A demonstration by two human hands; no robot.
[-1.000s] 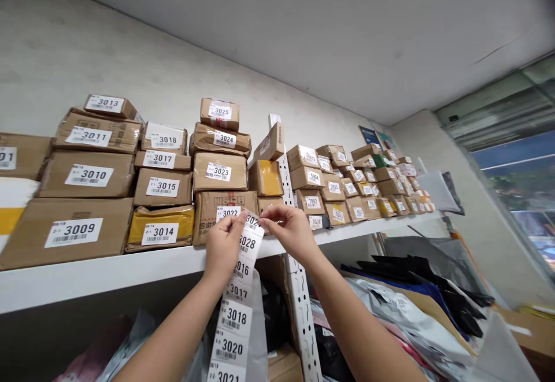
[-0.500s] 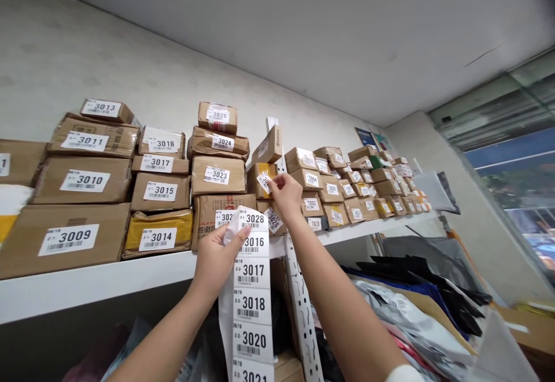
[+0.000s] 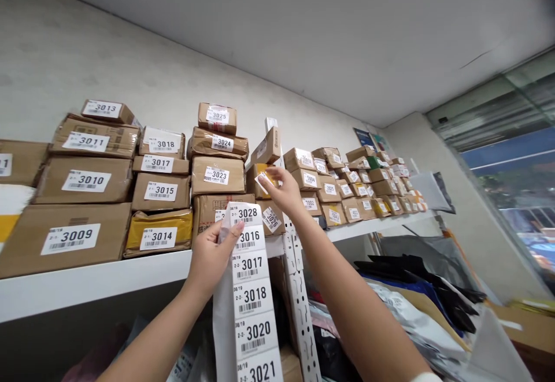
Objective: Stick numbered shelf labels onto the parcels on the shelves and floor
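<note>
My left hand [image 3: 212, 255] grips a long strip of numbered labels [image 3: 254, 298] near its top, thumb in front. The strip hangs down, printed 3028, 3016, 3017, 3018 and more, each with a barcode. At the shelf, my right hand [image 3: 284, 191] reaches to a small cardboard box [image 3: 251, 182] with yellow tape. Its thumb touches a white label [image 3: 261, 183] on that box's front, and its other fingers are spread apart; the label's number is mostly covered. Under this box is one with a tilted label 3026 [image 3: 272, 219]; a narrow tilted box [image 3: 269, 146] rests on top.
A white shelf [image 3: 108, 275] carries stacks of labelled boxes, among them 3009 [image 3: 26, 243], 3014 [image 3: 130, 237] and 3023 [image 3: 199, 175]. More small parcels [image 3: 333, 188] run off to the right. A perforated white post [image 3: 301, 312] stands beside my right forearm. Bagged parcels [image 3: 407, 312] fill the lower shelf.
My right hand has gone from pinching the label to having its fingers spread, with the label against the box. The left hand and strip have shifted slightly left.
</note>
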